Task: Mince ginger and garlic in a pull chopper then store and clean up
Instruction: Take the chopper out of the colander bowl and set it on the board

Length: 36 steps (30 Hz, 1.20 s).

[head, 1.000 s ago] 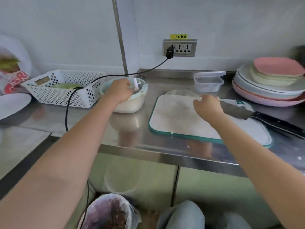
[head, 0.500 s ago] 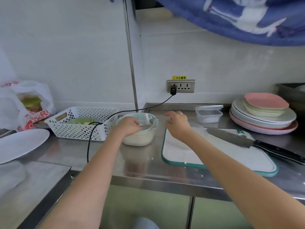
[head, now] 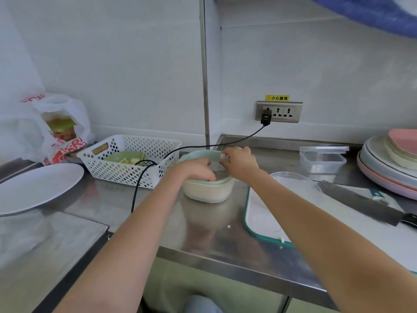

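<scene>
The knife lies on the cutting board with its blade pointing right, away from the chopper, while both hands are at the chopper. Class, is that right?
Not quite. The head view shows the knife blade pointing left, toward the chopper, on the cutting board; both hands are at the chopper.

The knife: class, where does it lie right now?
In the head view, the knife lies at the right on the cutting board, in front of the stacked plates.

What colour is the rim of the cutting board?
Teal green, edging the white cutting board; it shows clearly in the head view.
</scene>
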Each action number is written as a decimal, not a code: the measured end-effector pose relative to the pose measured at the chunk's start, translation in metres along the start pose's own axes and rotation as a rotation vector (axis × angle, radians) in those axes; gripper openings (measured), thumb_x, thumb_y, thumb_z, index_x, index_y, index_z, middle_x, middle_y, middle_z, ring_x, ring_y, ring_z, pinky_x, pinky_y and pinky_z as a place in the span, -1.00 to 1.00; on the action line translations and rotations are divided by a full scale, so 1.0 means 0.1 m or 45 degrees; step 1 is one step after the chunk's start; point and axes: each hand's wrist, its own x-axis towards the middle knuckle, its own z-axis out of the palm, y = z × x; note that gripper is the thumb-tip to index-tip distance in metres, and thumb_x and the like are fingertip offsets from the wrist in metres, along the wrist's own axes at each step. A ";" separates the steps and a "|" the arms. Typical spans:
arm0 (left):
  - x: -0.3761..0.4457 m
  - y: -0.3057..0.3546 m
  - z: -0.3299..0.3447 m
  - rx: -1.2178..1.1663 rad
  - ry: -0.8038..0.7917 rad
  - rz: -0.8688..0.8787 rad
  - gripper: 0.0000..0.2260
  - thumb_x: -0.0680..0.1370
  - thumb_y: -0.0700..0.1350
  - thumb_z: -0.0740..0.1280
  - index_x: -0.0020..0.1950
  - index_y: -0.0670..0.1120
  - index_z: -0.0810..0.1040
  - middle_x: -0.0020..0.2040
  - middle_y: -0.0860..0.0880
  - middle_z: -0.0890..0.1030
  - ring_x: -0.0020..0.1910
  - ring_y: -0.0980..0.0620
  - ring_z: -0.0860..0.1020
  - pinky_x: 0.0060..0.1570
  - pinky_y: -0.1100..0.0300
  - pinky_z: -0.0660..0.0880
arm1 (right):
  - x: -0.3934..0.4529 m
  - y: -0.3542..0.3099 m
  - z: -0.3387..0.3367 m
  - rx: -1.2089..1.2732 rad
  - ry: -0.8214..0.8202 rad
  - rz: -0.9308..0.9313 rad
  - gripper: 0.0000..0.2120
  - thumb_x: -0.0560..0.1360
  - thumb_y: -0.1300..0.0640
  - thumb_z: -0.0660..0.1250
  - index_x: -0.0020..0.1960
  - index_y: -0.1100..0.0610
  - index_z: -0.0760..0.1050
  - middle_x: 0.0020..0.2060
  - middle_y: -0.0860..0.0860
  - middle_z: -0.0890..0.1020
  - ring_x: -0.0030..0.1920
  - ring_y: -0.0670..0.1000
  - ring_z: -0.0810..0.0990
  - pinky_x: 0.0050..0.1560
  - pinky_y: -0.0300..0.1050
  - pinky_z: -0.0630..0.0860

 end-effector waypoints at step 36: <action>0.01 0.14 0.22 0.255 0.456 0.160 -0.34 0.59 0.25 0.09 0.56 -0.08 0.04 0.35 -0.26 0.45 0.30 -0.22 0.43 0.17 0.02 0.37 | -1.00 1.32 -0.46 0.027 0.020 0.185 -0.87 0.50 -0.01 0.35 0.03 -0.09 0.61 -0.02 -0.08 0.66 0.03 0.03 0.57 0.25 0.02 0.27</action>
